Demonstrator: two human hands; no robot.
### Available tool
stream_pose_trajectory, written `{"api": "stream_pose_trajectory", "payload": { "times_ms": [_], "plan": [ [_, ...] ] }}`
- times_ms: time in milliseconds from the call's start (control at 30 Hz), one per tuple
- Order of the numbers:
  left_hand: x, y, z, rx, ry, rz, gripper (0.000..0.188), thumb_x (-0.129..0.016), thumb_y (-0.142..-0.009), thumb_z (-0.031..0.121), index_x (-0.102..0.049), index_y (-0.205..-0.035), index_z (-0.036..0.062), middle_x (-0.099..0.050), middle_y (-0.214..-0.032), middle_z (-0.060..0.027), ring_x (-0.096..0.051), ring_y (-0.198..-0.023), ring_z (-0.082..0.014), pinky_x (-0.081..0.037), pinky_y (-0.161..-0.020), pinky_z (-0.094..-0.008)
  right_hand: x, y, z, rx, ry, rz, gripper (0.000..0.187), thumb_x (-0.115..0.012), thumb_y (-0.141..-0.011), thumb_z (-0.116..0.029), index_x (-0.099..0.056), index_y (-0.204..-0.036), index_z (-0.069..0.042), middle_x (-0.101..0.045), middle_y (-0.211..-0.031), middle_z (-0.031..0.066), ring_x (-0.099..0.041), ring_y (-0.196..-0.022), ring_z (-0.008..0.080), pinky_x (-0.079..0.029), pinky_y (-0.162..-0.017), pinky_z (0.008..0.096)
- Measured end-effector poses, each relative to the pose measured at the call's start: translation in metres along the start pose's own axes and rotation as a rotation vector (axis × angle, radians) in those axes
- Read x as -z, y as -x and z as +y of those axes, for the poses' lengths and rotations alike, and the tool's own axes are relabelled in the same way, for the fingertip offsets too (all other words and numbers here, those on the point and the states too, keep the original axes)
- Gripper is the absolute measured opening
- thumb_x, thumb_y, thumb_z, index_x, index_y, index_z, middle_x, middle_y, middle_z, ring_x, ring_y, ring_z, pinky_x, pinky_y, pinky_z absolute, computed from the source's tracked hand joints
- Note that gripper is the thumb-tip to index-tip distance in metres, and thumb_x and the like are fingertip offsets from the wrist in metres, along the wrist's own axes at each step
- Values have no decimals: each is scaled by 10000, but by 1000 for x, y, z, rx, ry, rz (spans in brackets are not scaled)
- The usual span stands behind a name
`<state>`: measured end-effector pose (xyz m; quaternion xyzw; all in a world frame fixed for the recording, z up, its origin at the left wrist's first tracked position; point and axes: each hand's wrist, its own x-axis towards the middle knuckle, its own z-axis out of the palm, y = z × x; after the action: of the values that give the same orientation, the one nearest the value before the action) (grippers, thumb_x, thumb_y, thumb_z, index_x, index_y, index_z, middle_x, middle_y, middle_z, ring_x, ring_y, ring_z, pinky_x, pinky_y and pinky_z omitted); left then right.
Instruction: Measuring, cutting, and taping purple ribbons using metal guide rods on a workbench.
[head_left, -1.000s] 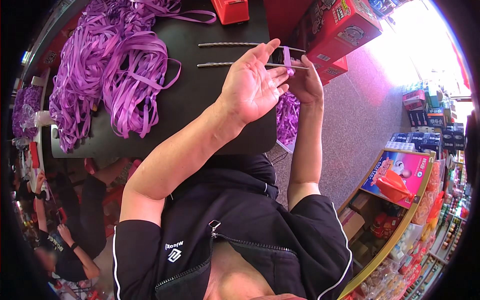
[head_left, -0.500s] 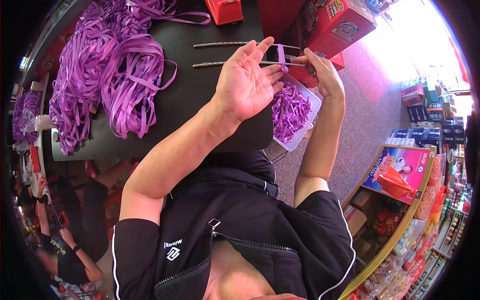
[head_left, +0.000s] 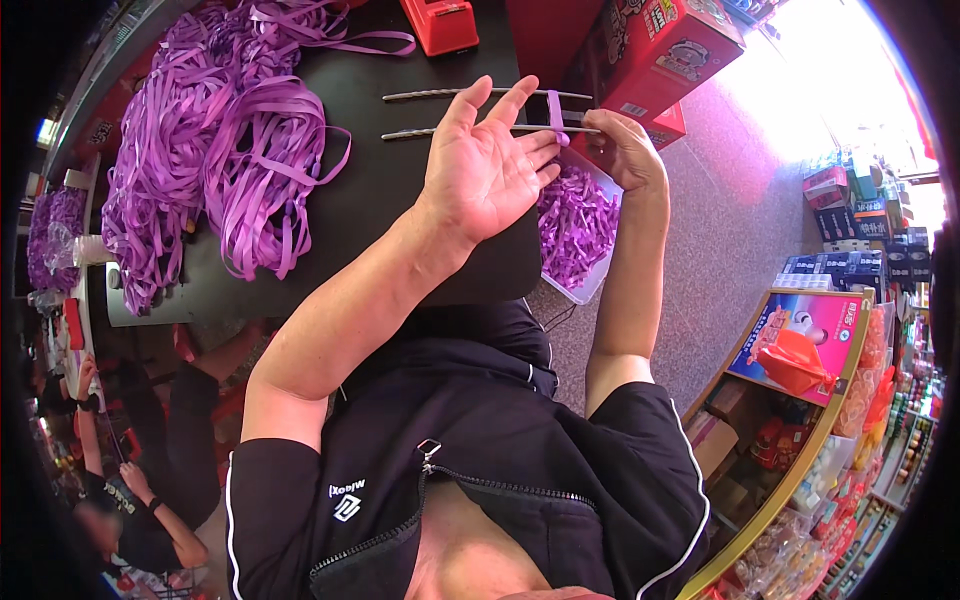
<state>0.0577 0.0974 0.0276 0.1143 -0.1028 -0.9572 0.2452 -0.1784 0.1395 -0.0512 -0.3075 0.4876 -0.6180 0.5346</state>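
Observation:
Two thin metal rods, the far rod (head_left: 420, 94) and the near rod (head_left: 400, 135), run side by side at the table's right edge, twisted toward their left ends. A purple ribbon (head_left: 556, 112) loops across both near their right ends. My left hand (head_left: 480, 170) is palm up with fingers stretched and spread, overlapping the rods, its lower fingertips close to the ribbon. At the near rod's right tip, my right hand (head_left: 630, 155) is curled closed beside the ribbon; its fingertips and anything in them are hidden. Below lies a pale bin (head_left: 588, 290) of short purple ribbon pieces (head_left: 575, 230).
Big heaps of long purple ribbon (head_left: 260, 180) cover the left of the black table (head_left: 390, 220). A red plastic object (head_left: 440, 25) sits at its far edge. Red cartons (head_left: 665, 60) stand beyond the bin. Another person (head_left: 140, 510) works at lower left; a display cabinet (head_left: 800, 400) is at right.
My right hand has shifted slightly left and down, its fingers more curled at the rod's tip. The fingers of my left hand have spread further apart. The ribbon remains around both rods.

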Motion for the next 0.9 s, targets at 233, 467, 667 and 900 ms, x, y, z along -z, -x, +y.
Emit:
{"api": "stream_pose_trajectory", "payload": {
  "times_ms": [233, 467, 667, 900],
  "plan": [
    [1, 2, 1, -9, -3, 16, 617, -450, -886, 534, -416, -1377, 162, -311, -1375, -285, -337, -1261, -340, -87, -1135, -455, -26, 8, -14, -113, 48, 153, 191, -686, -832, -213, -702, -884, -30, -613, -752, -27, -467, -637, 58, -351, -566, 211],
    [0, 1, 0, -15, 10, -15, 639, -456, -881, 540, -395, -1393, 163, -229, -1426, -309, -267, -1320, -356, -41, -1141, -465, -7, -5, 2, -46, 4, 31, 166, -684, -826, -183, -694, -882, -27, -606, -739, -25, -483, -621, 59, -358, -536, 197],
    [4, 1, 1, -8, 37, -85, 690, -455, -881, 543, -319, -1441, 164, 30, -1485, -349, 6, -1421, -389, 52, -1138, -465, -14, -13, 23, -154, -105, -16, 158, -649, -841, -128, -666, -946, -12, -636, -793, 12, -548, -653, 81, -433, -579, 219],
    [3, 2, 1, -23, 30, -67, 699, -452, -885, 533, -290, -1453, 159, 13, -1484, -353, -11, -1421, -395, 50, -1140, -461, -35, -23, 42, -181, -331, -169, 199, -650, -832, -102, -633, -996, 11, -669, -850, 83, -656, -744, 162, -540, -671, 276]
  ]
}}
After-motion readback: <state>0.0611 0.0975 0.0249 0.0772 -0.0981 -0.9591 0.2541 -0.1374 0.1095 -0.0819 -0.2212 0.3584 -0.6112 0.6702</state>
